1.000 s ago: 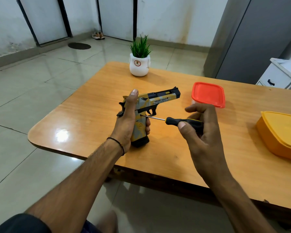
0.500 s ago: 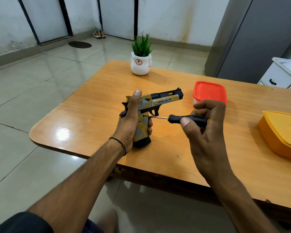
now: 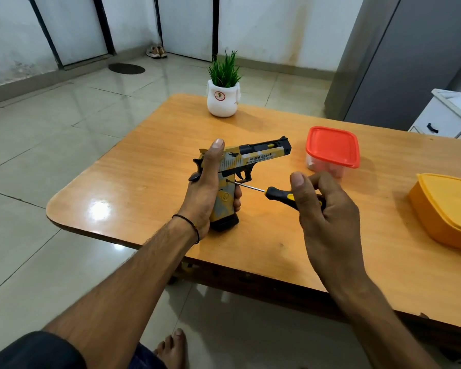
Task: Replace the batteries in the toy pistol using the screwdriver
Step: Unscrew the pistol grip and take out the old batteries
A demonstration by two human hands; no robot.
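Note:
A yellow, grey and black toy pistol (image 3: 253, 157) stands on its grip base on the wooden table (image 3: 149, 166), barrel pointing right. My left hand (image 3: 206, 187) grips the pistol's grip, thumb up along the rear of the slide. My right hand (image 3: 324, 209) holds a black and yellow screwdriver (image 3: 280, 195) by its handle. Its thin metal shaft points left, and the tip touches the upper part of the grip just below the trigger guard.
A clear container with a red lid (image 3: 332, 151) sits right of the pistol. An orange lidded box (image 3: 447, 209) lies at the right edge. A white pot with a green plant (image 3: 223, 95) stands at the table's far side. The table's near edge is under my forearms.
My right hand has turned on the screwdriver handle, its thumb now raised above it. The screwdriver tilts slightly more downward to the right. The pistol and left hand stay in place.

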